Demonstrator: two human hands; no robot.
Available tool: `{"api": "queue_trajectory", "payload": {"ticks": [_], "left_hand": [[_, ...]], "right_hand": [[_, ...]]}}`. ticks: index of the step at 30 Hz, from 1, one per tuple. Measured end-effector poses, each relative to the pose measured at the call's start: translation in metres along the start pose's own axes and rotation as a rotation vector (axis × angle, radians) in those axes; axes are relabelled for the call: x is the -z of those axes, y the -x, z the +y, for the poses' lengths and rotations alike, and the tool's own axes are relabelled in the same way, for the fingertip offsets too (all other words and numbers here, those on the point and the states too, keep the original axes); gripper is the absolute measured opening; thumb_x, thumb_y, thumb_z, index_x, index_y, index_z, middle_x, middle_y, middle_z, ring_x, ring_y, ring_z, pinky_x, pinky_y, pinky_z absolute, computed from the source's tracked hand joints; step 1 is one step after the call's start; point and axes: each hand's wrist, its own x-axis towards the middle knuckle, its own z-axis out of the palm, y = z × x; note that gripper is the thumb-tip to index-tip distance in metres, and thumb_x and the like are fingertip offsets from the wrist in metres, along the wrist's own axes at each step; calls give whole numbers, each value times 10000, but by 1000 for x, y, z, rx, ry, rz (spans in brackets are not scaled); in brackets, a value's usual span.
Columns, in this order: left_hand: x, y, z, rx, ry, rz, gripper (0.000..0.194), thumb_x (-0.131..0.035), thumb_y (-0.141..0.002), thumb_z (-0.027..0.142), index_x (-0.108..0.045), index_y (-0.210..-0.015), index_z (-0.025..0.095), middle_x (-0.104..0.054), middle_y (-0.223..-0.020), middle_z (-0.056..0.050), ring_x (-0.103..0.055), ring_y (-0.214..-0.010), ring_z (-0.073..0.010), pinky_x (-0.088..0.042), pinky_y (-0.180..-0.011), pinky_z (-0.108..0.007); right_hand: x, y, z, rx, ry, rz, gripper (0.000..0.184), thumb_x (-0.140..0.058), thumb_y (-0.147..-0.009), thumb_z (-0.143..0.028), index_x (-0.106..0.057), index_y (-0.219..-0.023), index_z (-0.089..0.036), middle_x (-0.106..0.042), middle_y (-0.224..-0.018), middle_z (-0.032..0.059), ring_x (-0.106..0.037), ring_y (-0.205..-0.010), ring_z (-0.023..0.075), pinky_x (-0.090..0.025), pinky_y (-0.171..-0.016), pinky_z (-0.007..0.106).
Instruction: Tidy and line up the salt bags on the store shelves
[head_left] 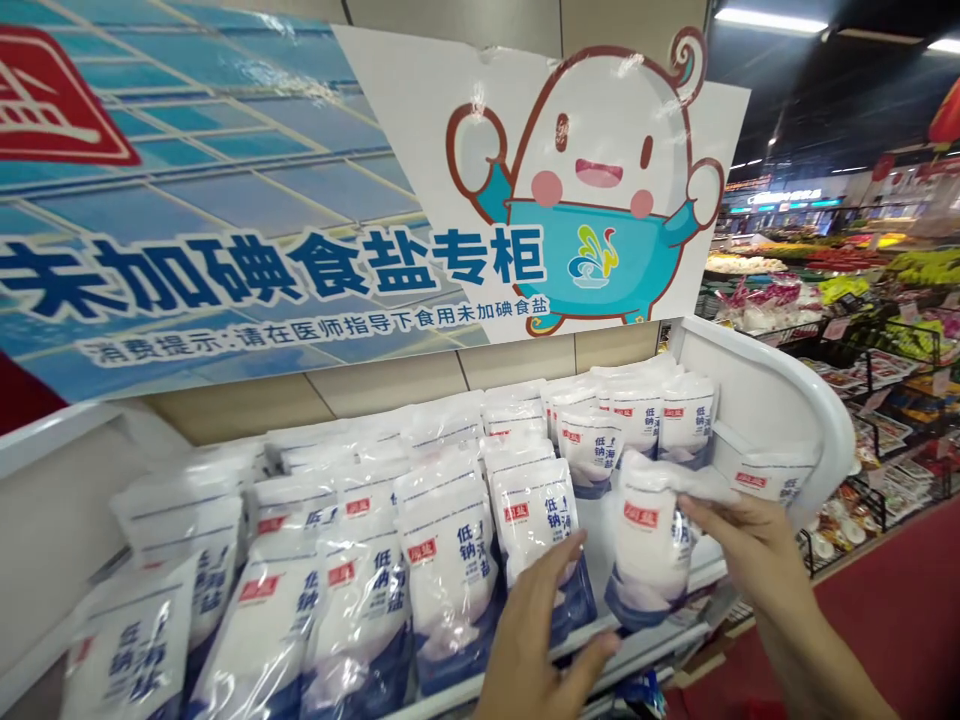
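A white shelf point(780, 385) holds rows of white and blue salt bags point(360, 560) standing upright. My right hand point(750, 550) grips the top right edge of one salt bag point(649, 540) at the shelf's front right, holding it upright. My left hand point(540, 620) rests with fingers stretched out on the front of a neighbouring salt bag point(536, 515), thumb apart below it. Another bag point(772, 475) lies behind my right hand against the shelf's curved end.
A large blue and white banner with a cartoon mascot point(592, 190) hangs above the shelf. To the right, past the shelf's end, are wire racks with packaged goods point(877, 400), produce displays and a red floor point(900, 610).
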Motion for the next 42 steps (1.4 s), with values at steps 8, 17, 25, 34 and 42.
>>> {"api": "queue_trajectory", "payload": {"ticks": [8, 17, 25, 34, 42], "left_hand": [[-41, -49, 19, 402, 358, -22, 384, -645, -887, 341, -568, -1244, 218, -692, -1197, -72, -671, -1052, -245, -561, -874, -352], [-5, -96, 29, 394, 13, -35, 218, -567, -946, 377, -664, -1047, 210, -727, -1066, -62, -680, -1005, -235, -545, -881, -347], [7, -183, -8, 123, -545, 1, 410, -731, -831, 235, -602, -1220, 212, -558, -1213, -106, -492, -1188, -290, -432, -1056, -436], [6, -194, -17, 213, -378, -93, 67, -555, -944, 250, -568, -1009, 236, -634, -827, -6, -590, -761, -191, -432, -704, -278], [-5, -217, -26, 351, -561, 11, 63, -610, -909, 271, -599, -959, 234, -693, -913, -33, -628, -874, -228, -400, -690, -276]], "right_hand": [[-20, -19, 17, -1, -152, -224, 349, -775, -854, -378, -682, -1167, -255, -719, -1071, 45, -679, -930, 204, -560, -851, 309], [5, -21, 77, 10, 301, -167, 413, -507, -963, -575, -630, -928, -182, -645, -825, 58, -600, -776, 223, -490, -736, 321], [9, -11, 81, -39, 328, -152, 446, -324, -1006, -600, -529, -1072, -209, -675, -987, 81, -626, -914, 256, -474, -823, 346], [33, 5, 73, -53, 315, -552, 466, -741, -819, -504, -673, -1129, -163, -656, -1225, 132, -565, -1195, 341, -452, -1020, 431], [28, 5, 80, -124, 221, -496, 424, -790, -779, -493, -725, -1029, -156, -702, -1125, 118, -607, -1117, 349, -459, -993, 456]]}}
